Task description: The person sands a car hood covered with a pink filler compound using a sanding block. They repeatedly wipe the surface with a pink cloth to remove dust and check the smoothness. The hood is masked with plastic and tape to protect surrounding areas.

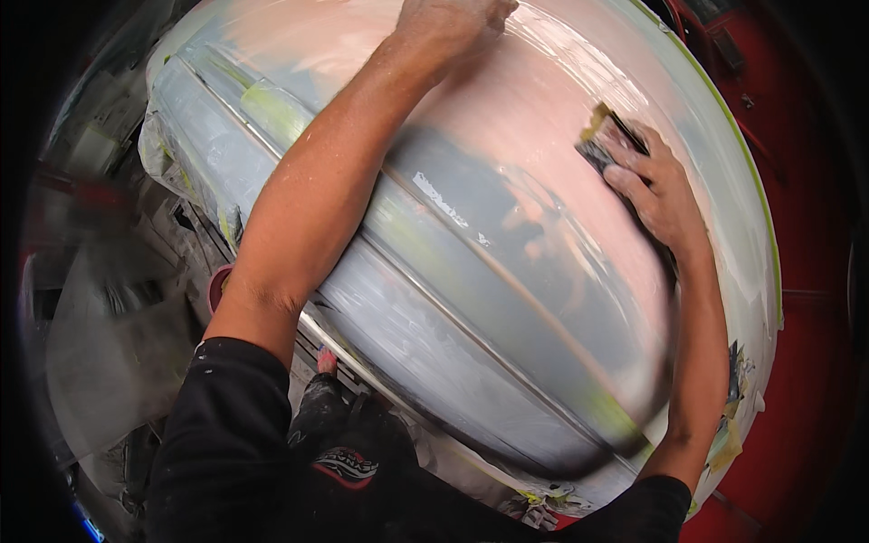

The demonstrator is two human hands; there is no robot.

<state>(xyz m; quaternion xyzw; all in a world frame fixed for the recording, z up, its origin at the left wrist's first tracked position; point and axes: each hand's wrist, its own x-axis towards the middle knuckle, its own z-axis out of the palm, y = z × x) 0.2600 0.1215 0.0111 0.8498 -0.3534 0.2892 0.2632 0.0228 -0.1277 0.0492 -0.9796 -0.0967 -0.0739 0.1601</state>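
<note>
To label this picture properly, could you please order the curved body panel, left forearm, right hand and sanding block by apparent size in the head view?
1. Curved body panel
2. Left forearm
3. Right hand
4. Sanding block, partly hidden

Two grips (453,25) (659,185), one panel (489,262), apparently one block (599,140)

Curved panel (507,317) lay directly before the person, left forearm (330,181) crossing above it to the left hand (453,29) over its far part. Right hand (656,185) sat farther right and nearer, around a block (597,145) on the panel's surface. Round container (216,288) was left of the panel, partly behind the left forearm; a foot (327,361) showed below the near-left edge.
</note>
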